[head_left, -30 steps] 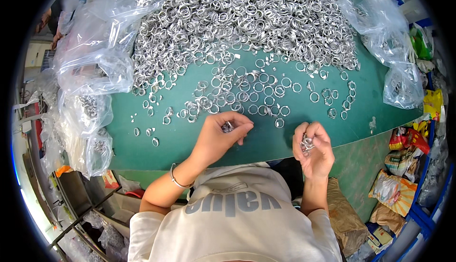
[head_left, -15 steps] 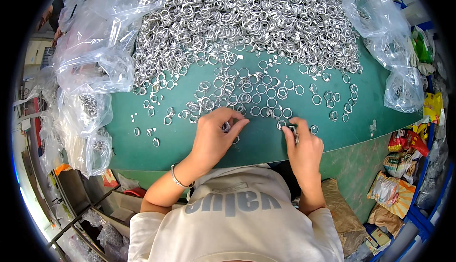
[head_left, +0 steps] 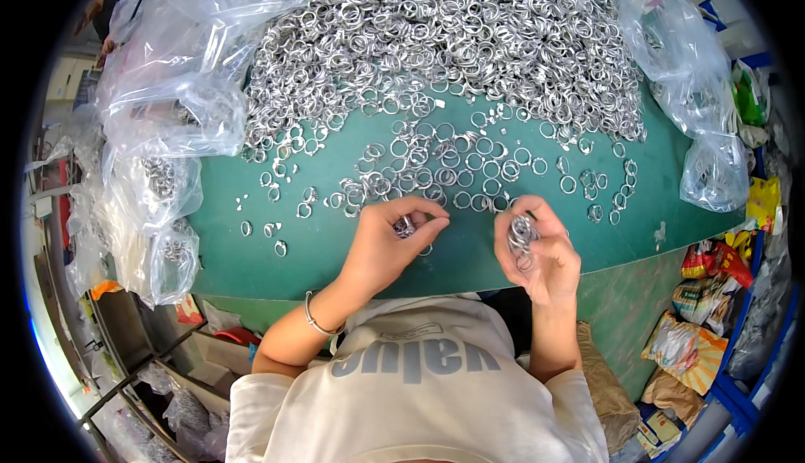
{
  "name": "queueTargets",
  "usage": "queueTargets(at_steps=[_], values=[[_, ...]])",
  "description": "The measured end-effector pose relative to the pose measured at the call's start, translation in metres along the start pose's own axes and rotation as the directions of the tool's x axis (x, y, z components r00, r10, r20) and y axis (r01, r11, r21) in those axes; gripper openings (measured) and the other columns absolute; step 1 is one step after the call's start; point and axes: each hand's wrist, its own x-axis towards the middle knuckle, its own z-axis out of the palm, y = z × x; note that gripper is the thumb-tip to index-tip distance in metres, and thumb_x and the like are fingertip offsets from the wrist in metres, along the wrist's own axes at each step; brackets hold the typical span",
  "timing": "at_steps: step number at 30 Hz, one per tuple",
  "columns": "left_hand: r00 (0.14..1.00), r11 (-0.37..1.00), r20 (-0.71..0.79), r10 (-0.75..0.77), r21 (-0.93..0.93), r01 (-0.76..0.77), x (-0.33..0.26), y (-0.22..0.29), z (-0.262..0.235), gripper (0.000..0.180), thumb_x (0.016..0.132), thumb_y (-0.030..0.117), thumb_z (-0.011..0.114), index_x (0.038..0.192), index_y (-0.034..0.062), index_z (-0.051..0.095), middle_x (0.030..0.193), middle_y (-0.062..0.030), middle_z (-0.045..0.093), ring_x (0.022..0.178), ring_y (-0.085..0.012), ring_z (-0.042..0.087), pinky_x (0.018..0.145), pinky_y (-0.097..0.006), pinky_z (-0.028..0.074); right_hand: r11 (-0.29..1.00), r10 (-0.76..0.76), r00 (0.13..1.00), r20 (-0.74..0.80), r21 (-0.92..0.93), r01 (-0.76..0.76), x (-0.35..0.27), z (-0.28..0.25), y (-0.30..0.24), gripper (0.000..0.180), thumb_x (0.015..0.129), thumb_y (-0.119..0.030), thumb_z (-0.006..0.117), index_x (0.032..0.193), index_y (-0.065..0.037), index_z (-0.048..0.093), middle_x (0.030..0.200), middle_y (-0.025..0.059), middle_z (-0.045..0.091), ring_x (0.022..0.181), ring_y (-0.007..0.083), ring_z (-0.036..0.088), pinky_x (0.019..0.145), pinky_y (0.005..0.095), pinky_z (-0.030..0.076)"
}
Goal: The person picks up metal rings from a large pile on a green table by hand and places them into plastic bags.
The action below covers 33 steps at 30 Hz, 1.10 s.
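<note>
Ring pile (head_left: 453,35) fills the far middle of the table; loose rings (head_left: 449,151) spread from it almost to the fingertips. Clear plastic bags (head_left: 168,119) crowd the left flank, more plastic bags (head_left: 711,174) the right; both limit sideways reach. Left hand (head_left: 377,249): fingers curled around a few silver metal rings (head_left: 404,226), thumb tip near index. Right hand (head_left: 549,262): fingers closed on a bunch of the same, slightly blurred. Surface: green tabletop (head_left: 239,270). Blue rack (head_left: 736,404) with packets at right, brown sack (head_left: 602,392) below. Near edge runs just in front of the torso; green gap between hands.
</note>
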Motion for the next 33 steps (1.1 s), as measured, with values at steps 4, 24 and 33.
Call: queueTargets(at_steps=[4,24,33], values=[[0.999,0.993,-0.010,-0.040,-0.112,0.039,-0.004,-0.001,-0.009,0.007,0.077,0.001,0.066,0.084,0.0005,0.067,0.066,0.0035,0.057,0.059,-0.0017,0.043,0.053,-0.018,0.034,0.737,-0.218,0.976,0.003,-0.655,0.167,0.014,0.001,0.017,0.010,0.081,-0.008,0.057,0.089,-0.002,0.057,0.070,0.0095,0.056,0.047,0.0158,0.049,0.037,0.0255,0.033],[0.996,0.975,0.019,-0.092,-0.202,0.094,-0.007,-0.004,-0.019,0.009,0.078,0.005,0.066,0.086,0.0012,0.067,0.065,0.0036,0.055,0.059,-0.0021,0.042,0.054,-0.018,0.036,0.999,0.003,0.996,0.084,-0.036,0.000,0.041,0.007,0.004,0.013,0.090,-0.013,0.049,0.088,0.000,0.051,0.084,0.0176,0.057,0.052,0.0144,0.052,0.032,0.0178,0.028],[0.997,0.978,-0.003,-0.079,-0.194,0.077,-0.008,-0.009,-0.021,0.008,0.078,0.004,0.065,0.085,0.0008,0.067,0.063,0.0036,0.053,0.057,-0.0021,0.042,0.052,-0.018,0.034,-0.473,-0.365,0.900,0.239,-0.880,0.042,0.052,0.024,0.027,0.011,0.073,-0.013,0.070,0.081,-0.007,0.065,0.068,0.0074,0.059,0.054,0.0278,0.056,0.048,0.0357,0.043]])
